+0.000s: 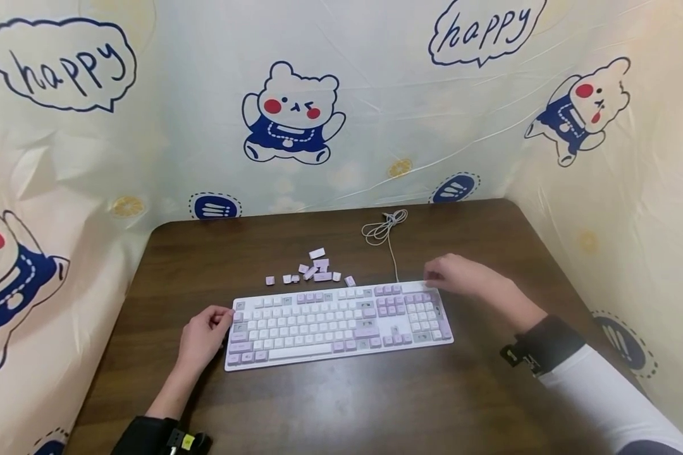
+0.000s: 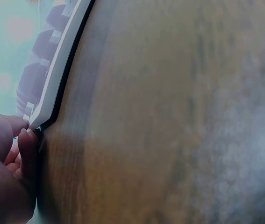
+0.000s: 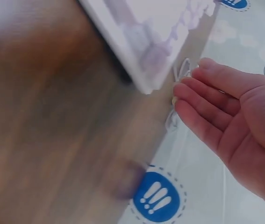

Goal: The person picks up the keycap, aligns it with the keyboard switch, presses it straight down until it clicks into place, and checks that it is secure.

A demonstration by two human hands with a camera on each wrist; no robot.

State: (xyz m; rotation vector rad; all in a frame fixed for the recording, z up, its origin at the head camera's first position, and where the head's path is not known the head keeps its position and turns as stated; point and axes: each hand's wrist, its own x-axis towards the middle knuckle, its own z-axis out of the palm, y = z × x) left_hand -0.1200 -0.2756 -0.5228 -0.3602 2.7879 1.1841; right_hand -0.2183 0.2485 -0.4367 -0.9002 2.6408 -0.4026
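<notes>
A white and lilac keyboard (image 1: 319,328) lies on the brown table, slightly tilted in the head view. At its left edge, toward the back, my left hand (image 1: 201,338) pinches the rim between thumb and finger. The left wrist view shows those fingertips (image 2: 25,135) right at the keyboard's corner (image 2: 41,119). My right hand (image 1: 461,275) is over the back right corner of the keyboard. In the right wrist view its fingers (image 3: 204,105) are relaxed and slightly bent, apart from the keyboard (image 3: 146,70), with nothing in them.
Behind the keyboard lie several loose white and lilac keycaps (image 1: 321,276). A coiled white cable (image 1: 384,229) runs from the keyboard's back edge toward the rear of the table (image 1: 341,411). A printed curtain (image 1: 387,114) with bears and lettering surrounds the back and sides.
</notes>
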